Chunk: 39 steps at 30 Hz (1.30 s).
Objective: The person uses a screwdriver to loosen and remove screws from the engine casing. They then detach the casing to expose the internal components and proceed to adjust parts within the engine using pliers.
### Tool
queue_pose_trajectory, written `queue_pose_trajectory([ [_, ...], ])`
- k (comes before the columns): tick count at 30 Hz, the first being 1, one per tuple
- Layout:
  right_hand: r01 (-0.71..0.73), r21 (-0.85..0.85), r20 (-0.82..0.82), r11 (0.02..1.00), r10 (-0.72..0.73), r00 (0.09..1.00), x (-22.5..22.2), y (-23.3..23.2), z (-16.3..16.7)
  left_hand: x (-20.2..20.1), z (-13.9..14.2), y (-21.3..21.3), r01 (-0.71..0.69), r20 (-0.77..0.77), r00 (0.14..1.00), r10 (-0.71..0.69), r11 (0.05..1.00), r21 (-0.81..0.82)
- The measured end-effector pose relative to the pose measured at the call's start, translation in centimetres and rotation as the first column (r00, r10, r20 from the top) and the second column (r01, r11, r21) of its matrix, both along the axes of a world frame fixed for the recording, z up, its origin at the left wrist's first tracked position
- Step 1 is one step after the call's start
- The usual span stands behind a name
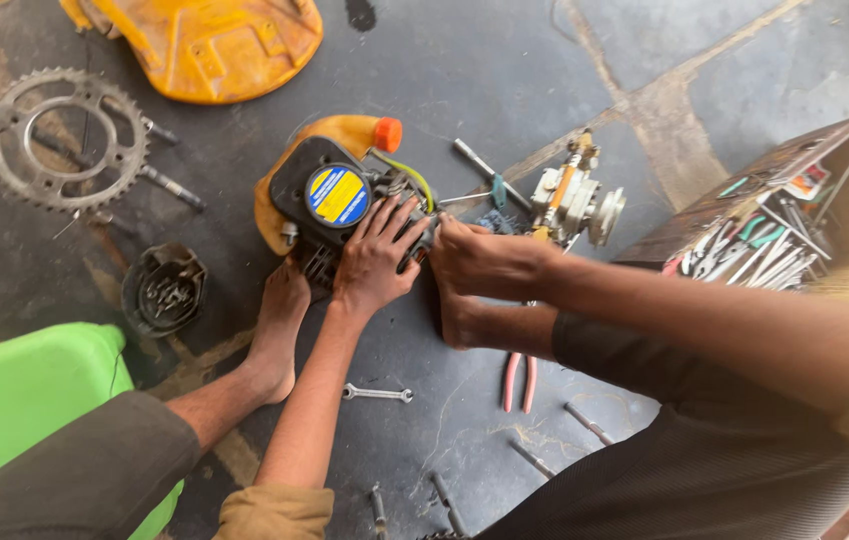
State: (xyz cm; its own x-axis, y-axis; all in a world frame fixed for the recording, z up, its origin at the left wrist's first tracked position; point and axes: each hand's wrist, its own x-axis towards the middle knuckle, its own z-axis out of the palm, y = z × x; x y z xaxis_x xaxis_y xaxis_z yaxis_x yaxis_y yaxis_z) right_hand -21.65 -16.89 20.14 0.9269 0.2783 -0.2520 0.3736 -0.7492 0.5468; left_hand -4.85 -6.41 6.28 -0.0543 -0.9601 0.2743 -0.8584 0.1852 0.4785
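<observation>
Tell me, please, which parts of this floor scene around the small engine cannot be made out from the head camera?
- Head view: the right hand covers the side of the engine; whether it grips anything cannot be told.
- The left hand lies spread over the engine's middle, hiding it.
- The orange cover is cut off by the top edge.
- The tools in the wooden box are too small to tell apart.

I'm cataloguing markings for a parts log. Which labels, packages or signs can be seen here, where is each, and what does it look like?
Round sticker: on the small engine's black cover, beside the left hand; blue ring, yellow middle.
Small printed packet: in the wooden toolbox, right side; whitish with red, too small to tell more.
</observation>
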Motion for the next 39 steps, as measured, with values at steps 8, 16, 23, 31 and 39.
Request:
queue_pose_trajectory([
  [8,0.828,0.534,-0.517,0.172,-0.708,0.481,0.1,-3.0,-0.8,-0.1,0.8,-0.6,-0.01,-0.002,1.0,0.01,1.0,-0.023],
  [16,0.873,0.349,-0.571,0.341,-0.661,0.487,-0.6,-2.8,-3.3,-0.3,0.1,-0.5,-0.014,0.034,0.999,0.013,1.0,0.017],
  [23,-0.117,-0.237,-0.129,0.965,0.088,0.988,-1.1,-1.2,-2.7,-0.6,0.8,-0.2,-0.016,0.008,1.0,0.016,1.0,0.022],
  [31,0.719,0.605,-0.423,0.341,-0.628,0.653,1.4,-2.0,-1.8,-0.6,0.7,-0.3,-0.01,0.046,0.999,0.01,1.0,0.014],
  [39,0.898,0.372,-0.549,0.234,-0.725,0.416,-0.4,-3.7,-1.9,-0.4,0.3,-0.2,-0.022,0.014,1.0,0.022,1.0,0.013],
])
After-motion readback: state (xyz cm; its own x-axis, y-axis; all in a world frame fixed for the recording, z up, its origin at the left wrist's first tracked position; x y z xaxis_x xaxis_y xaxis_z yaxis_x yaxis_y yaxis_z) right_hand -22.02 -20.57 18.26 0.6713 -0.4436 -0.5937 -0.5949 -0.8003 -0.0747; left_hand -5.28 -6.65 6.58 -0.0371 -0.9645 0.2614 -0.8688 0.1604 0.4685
